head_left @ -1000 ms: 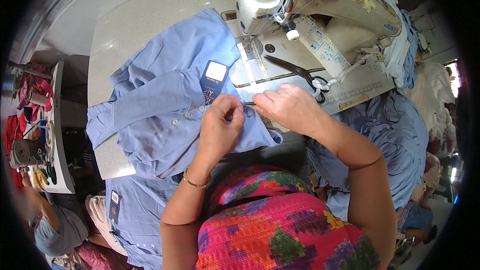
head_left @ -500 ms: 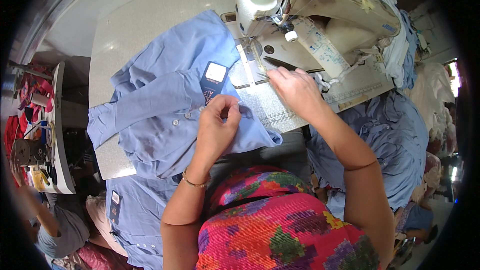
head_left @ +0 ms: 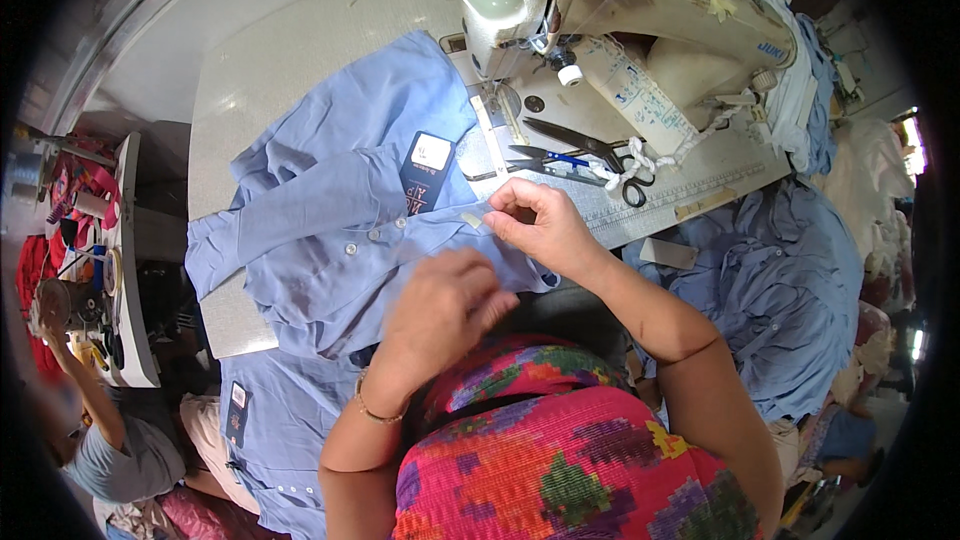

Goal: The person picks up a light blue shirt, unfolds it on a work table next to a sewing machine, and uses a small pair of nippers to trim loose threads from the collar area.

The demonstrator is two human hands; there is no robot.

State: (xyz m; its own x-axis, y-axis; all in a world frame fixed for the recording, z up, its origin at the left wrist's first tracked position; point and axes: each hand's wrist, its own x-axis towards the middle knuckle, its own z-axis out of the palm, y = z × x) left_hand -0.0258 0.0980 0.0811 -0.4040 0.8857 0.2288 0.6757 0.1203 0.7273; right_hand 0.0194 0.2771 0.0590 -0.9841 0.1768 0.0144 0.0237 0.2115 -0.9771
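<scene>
Both hands have drawn back toward the near edge of the surface point(head_left: 300, 70) since a moment ago. Her right hand point(head_left: 540, 225) now pinches a small pale label point(head_left: 471, 220) against the blue shirt point(head_left: 340, 220), its grip narrow on the label. Her left hand point(head_left: 445, 305) is loosely curled above the shirt's lower edge; whether its grip holds cloth I cannot tell. Soft, creased and buttoned, the shirt lies spread at the surface's middle with a dark hang tag point(head_left: 424, 172) on it. Black scissors point(head_left: 580, 155) rest beside the cream sewing machine point(head_left: 600, 10).
</scene>
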